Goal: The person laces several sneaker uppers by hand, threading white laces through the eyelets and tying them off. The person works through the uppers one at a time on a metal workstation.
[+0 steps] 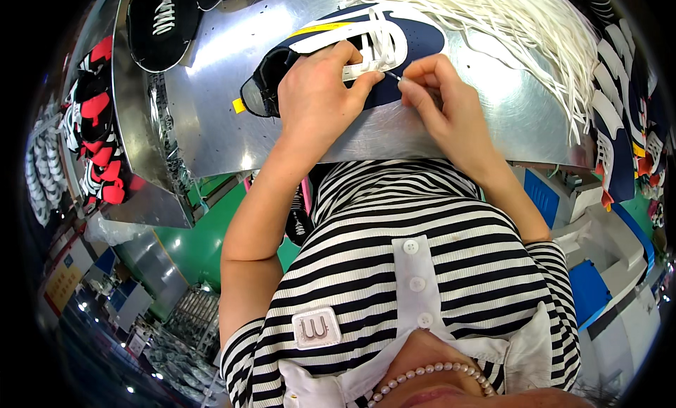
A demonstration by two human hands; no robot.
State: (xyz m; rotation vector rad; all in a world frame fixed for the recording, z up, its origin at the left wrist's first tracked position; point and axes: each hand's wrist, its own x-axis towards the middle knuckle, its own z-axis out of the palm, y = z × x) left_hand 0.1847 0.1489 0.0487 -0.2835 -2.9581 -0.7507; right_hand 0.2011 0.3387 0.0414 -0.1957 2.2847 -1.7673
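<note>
A navy, white and yellow shoe upper lies flat on the metal worktop, its toe toward the right. White shoelace runs through its eyelets and crosses over the tongue. My left hand grips the upper at its opening, with the thumb and forefinger at the eyelet row. My right hand is closed in a pinch just right of that thumb. From its fingertips a thin dark rod with a pale end reaches toward the eyelets; whether it is a lace tip or a small tool is unclear.
A heap of loose white laces covers the worktop at far right. A black shoe with white laces stands at far left. Red, black and white uppers hang past the left edge, navy and white ones past the right.
</note>
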